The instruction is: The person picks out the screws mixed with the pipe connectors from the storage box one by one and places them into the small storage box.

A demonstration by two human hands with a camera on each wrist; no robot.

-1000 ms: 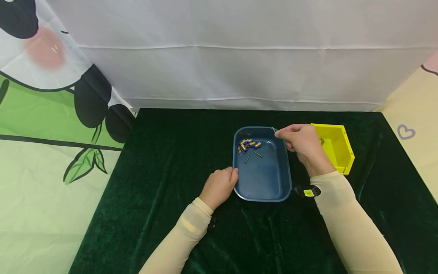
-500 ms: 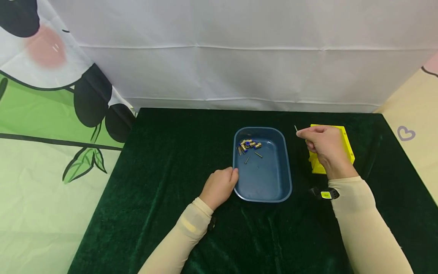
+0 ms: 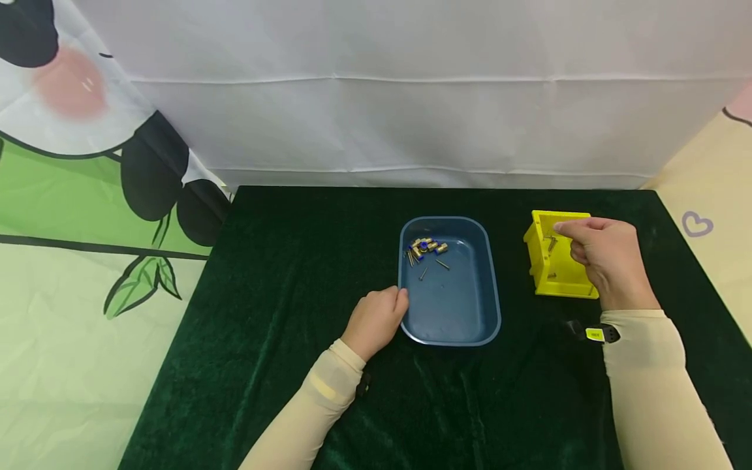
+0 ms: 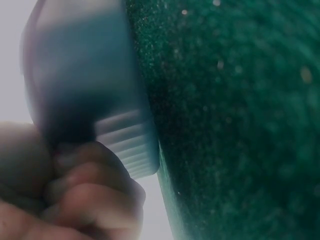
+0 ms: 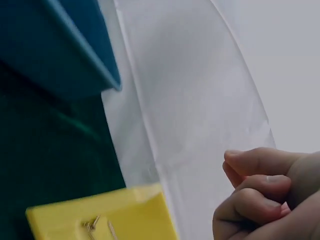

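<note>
My left hand [image 3: 376, 320] grips the left rim of a blue plastic tray [image 3: 452, 320]; in the left wrist view its curled fingers [image 4: 95, 195] are against the tray's ribbed outer wall [image 4: 125, 140]. Inside the tray lie a cluster of brass fittings [image 3: 424, 247] with blue ends and several thin screws [image 3: 442, 264]. Over the right side of a yellow bin [image 3: 564, 287] hovers my right hand [image 3: 611, 258], thumb and forefinger tips together, other fingers curled. No screw shows between its fingertips in the right wrist view. Several screws [image 3: 551, 245] are visible in the bin.
Dark green velvet cloth [image 3: 282, 274] covers the table. A white sheet [image 3: 376, 124] hangs behind its far edge. The bin stands right of the tray, with a strip of cloth between them.
My right hand has moved right from the tray's far right corner to above the yellow bin. The screw it pinched is no longer visible at its fingertips. My left hand stays on the tray.
</note>
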